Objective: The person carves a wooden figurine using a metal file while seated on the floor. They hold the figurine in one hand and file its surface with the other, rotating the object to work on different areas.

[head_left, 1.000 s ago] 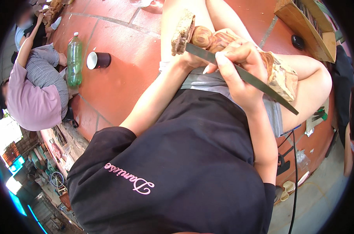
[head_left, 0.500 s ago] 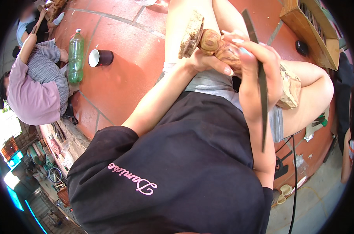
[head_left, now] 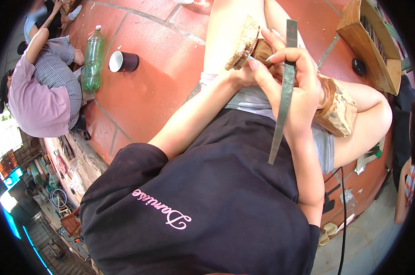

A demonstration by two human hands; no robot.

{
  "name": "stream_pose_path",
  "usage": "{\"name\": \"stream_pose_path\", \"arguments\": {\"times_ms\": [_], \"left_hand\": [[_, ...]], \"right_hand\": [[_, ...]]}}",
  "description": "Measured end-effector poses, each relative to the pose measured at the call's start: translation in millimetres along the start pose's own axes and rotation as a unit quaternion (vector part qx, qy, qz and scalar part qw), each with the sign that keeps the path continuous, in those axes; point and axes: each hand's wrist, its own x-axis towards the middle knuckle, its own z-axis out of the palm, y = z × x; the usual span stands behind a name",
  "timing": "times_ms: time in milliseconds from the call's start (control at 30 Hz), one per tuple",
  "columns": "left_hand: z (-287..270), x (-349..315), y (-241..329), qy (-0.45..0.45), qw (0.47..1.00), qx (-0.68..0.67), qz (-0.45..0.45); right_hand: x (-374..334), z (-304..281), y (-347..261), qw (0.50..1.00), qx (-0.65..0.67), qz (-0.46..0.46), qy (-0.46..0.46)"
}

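Observation:
A carved wooden figure [head_left: 263,49] lies across my lap, with a rounded, smooth part, a rough, bark-like end piece [head_left: 244,43] and a pale block-shaped end [head_left: 339,110] over my right thigh. My left hand [head_left: 245,77] is closed around its underside, most of the fingers hidden behind the wood and my other hand. Above it, my right hand [head_left: 303,85] grips a long flat metal file [head_left: 284,103] that tapers toward my shirt. The thumb and fingertips of that hand reach the rounded wood. The file crosses over the hand, apart from the carving.
A green plastic bottle [head_left: 94,59] and a dark cup [head_left: 127,62] stand on the red tile floor at left. Beyond them sits a person in a pink top [head_left: 40,101]. At right are a wooden box [head_left: 354,34], a black rounded object [head_left: 359,68] and a black cable [head_left: 344,220].
My right hand has turned, and the file's near end has swung left and now shows its broad face. The fingertips have shifted to the carving's rounded part; the rough end tilts differently.

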Motion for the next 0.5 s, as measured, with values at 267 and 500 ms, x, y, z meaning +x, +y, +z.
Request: {"name": "stream_pose_path", "arguments": {"times_ms": [267, 500], "left_hand": [[-0.5, -1.8, 0.6, 0.012, 1.000, 0.021, 0.014], [-2.1, -1.4, 0.4, 0.017, 0.999, 0.036, 0.023]], "right_hand": [[-0.1, 0.5, -4.8, 0.999, -0.029, 0.021, -0.013], [2.2, -1.8, -4.6, 0.998, -0.062, -0.019, -0.024]]}}
